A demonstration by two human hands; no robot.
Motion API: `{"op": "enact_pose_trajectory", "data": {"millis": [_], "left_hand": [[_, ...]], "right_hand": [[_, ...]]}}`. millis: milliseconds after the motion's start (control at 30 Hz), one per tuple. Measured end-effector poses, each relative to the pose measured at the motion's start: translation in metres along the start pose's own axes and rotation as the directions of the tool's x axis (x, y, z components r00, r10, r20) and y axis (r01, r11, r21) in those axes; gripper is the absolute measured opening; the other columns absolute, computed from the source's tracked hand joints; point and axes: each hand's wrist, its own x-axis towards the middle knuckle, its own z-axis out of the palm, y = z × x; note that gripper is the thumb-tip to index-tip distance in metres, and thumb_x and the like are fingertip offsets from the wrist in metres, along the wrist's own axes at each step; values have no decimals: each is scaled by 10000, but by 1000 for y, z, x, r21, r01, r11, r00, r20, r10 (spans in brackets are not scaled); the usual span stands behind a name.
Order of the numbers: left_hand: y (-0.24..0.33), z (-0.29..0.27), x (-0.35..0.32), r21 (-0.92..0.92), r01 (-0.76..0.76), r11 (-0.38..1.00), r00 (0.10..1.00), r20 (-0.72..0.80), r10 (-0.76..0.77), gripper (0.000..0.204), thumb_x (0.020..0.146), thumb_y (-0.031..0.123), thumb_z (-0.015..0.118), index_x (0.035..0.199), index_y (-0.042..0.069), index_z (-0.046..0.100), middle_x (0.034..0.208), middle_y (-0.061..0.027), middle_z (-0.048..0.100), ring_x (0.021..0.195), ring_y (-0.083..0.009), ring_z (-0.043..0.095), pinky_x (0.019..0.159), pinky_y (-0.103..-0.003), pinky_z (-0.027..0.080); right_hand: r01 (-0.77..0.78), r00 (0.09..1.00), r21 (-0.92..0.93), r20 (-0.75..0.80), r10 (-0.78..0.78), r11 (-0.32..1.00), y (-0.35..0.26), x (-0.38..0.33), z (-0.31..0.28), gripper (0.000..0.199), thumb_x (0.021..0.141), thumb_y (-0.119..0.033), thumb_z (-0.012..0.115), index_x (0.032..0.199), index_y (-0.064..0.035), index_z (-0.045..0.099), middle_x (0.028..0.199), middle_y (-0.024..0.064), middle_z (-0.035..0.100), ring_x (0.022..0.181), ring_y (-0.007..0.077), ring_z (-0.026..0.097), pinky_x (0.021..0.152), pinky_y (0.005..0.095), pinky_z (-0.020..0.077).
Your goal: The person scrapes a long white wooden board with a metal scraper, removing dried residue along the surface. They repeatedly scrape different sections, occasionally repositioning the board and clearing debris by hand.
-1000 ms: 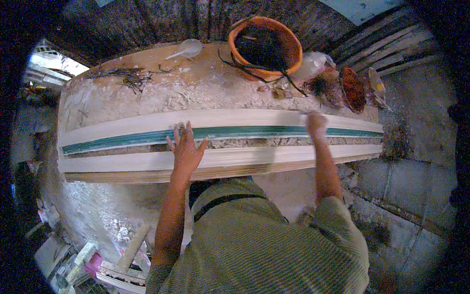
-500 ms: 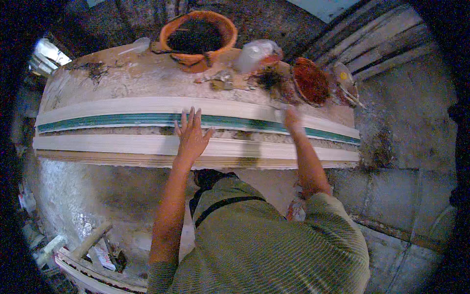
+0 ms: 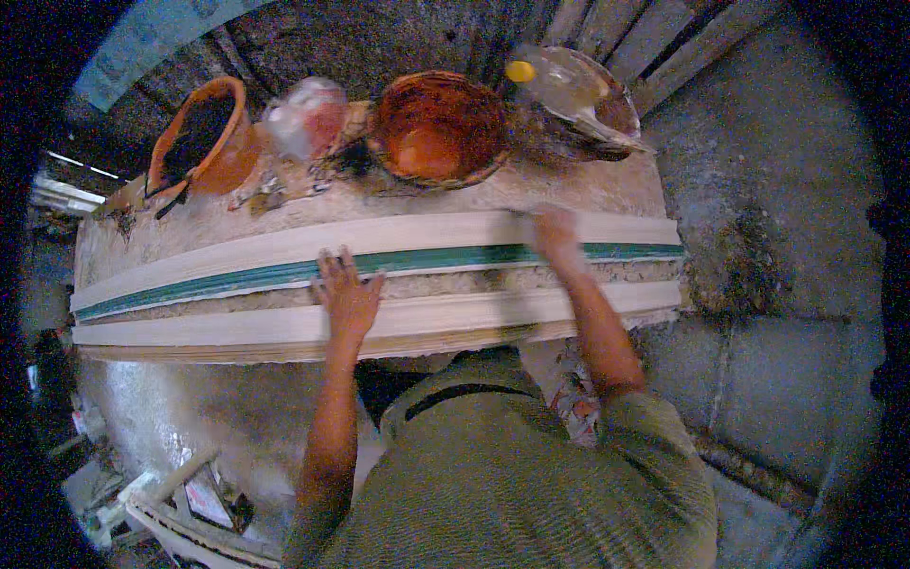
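Observation:
Long cream-white moulding strips lie side by side across the table: a far strip [image 3: 408, 230], edged by a dark green band [image 3: 427, 258], and a near strip [image 3: 445, 316] along the front. My left hand [image 3: 351, 302] rests with its fingers spread, fingertips at the green band and palm over the gap and near strip. Further right, my right hand [image 3: 556, 235] is closed over the far strip and green band, smeared by motion. A thin dark edge shows beside its fingers, but what it grips is too blurred to name.
On the worktable [image 3: 626, 190], beyond the strips, stand an orange pot [image 3: 242, 147] with dark contents, a clear plastic bag [image 3: 308, 119], a reddish-brown bowl [image 3: 441, 128] and a pale basin [image 3: 616, 104] bearing a yellow round thing. A wooden frame [image 3: 180, 531] is at lower left.
The view has swung right, so the pot and bowls appear further left. My right hand remains closed and blurred over the far strip; my left hand stays spread on the strips.

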Motion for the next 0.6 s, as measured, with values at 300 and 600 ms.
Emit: {"op": "enact_pose_trajectory", "data": {"millis": [300,600], "left_hand": [[-56,65,23,529,-23,848,972,211,-105,778,916,660,388,1457,102,371,1530,-225,258,1439,-420,134,1083,-662,171],[-85,72,29,684,-51,727,899,349,-265,723,944,621,364,1530,236,191,1581,-160,156,1443,-448,51,1072,-695,152]], "right_hand": [[-66,998,67,-13,67,996,191,-54,-26,346,875,-180,517,1172,-17,584,1063,185,620,953,302,619,823,443,497],[-291,948,81,157,276,953,292,-158,1,315,895,-238,528,1158,-70,573,1088,137,601,981,319,582,889,471,433]]}}
